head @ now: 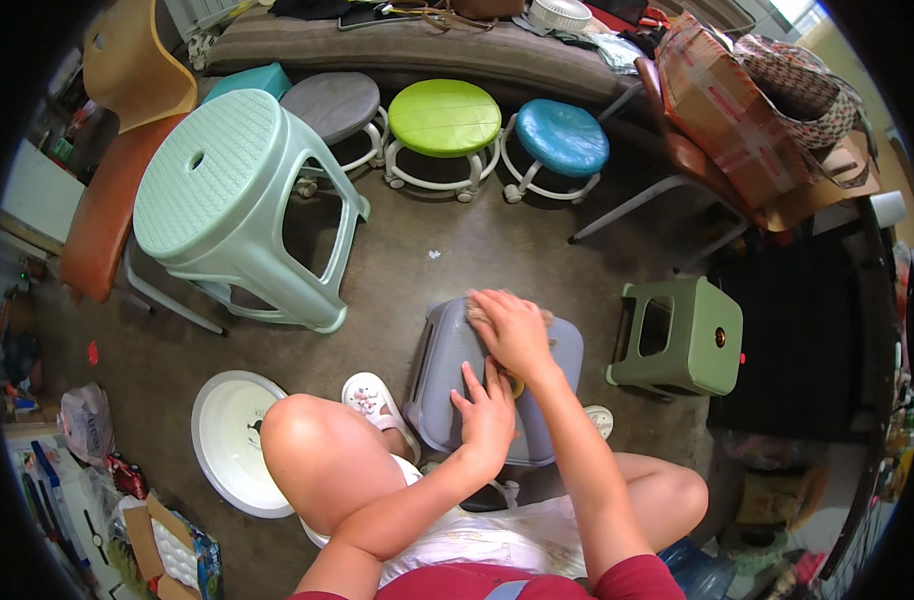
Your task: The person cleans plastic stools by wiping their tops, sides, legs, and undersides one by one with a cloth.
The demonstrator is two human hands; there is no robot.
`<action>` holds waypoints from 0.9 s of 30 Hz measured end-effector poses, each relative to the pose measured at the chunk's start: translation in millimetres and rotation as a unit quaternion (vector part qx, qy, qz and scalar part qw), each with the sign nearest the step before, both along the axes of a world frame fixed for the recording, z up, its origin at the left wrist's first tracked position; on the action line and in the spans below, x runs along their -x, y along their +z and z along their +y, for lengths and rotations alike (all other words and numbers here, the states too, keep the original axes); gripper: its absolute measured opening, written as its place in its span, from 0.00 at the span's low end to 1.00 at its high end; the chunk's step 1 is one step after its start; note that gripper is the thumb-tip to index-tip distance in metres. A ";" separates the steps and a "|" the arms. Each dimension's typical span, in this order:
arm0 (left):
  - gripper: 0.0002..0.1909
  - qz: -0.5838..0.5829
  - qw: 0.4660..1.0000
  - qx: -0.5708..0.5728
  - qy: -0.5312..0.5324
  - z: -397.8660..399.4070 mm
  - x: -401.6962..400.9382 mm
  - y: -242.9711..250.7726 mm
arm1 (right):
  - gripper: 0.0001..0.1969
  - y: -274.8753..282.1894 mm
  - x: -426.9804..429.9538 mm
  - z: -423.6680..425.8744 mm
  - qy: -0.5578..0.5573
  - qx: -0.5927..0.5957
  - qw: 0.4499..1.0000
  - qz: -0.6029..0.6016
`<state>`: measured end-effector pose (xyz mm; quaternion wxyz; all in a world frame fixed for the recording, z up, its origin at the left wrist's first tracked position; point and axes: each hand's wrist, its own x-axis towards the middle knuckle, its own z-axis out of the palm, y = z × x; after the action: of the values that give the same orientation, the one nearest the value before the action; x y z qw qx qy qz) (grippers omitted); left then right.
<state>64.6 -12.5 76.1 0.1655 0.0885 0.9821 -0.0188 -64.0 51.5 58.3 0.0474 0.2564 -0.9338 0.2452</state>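
A small grey-blue plastic step stool [457, 360] is on the floor between my legs, its top facing me. My right hand [513, 330] presses a brownish cloth or scrubber [478, 309] against the far part of the top; most of it is hidden under the palm and fingers. Nearer to me, my left hand [485, 420] lies on the same stool with its fingers spread and nothing in it. A yellowish round spot [517, 386] on the top shows partly between my two arms.
A tall mint plastic stool [209, 172] stands ahead left, a small green stool [712, 337] to the right. A white basin [228, 450] sits by my left knee. Grey, lime [444, 116] and blue [562, 135] wheeled stools line the sofa [397, 49]. A chair holds a cardboard box [734, 112].
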 end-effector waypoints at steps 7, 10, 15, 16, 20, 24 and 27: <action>0.57 -0.015 1.000 0.007 -0.016 0.1 1.8 5.9 | 0.19 -10.4 -17.4 30.1 -0.104 -0.038 0.992 0.062; 0.55 -0.038 0.999 0.019 -0.016 4.3 2.0 -3.4 | 0.19 -1.3 -9.8 -14.6 -0.041 -0.029 0.997 0.052; 0.56 -0.061 0.997 0.031 -0.027 8.5 7.2 3.7 | 0.20 4.5 -3.7 -9.5 0.011 0.010 1.000 0.020; 0.56 -0.037 0.998 0.039 -0.020 7.8 6.9 6.1 | 0.20 3.4 -4.4 4.6 -0.009 0.006 1.000 0.014; 0.52 -0.029 0.999 0.012 -0.019 2.6 6.2 15.3 | 0.21 -3.0 -18.2 49.6 -0.136 -0.012 0.990 -0.021; 0.53 0.006 1.000 0.025 0.005 5.3 6.5 4.2 | 0.22 -6.2 -70.4 37.4 -0.190 -0.080 0.978 -0.008; 0.57 -0.020 0.999 0.022 -0.011 5.4 5.8 2.4 | 0.22 -7.7 -66.2 38.5 -0.189 -0.112 0.975 -0.018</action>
<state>58.9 -7.1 78.5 0.1869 0.0965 0.9768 -0.0403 2.2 90.0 50.6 0.0468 0.0741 -0.9875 0.1307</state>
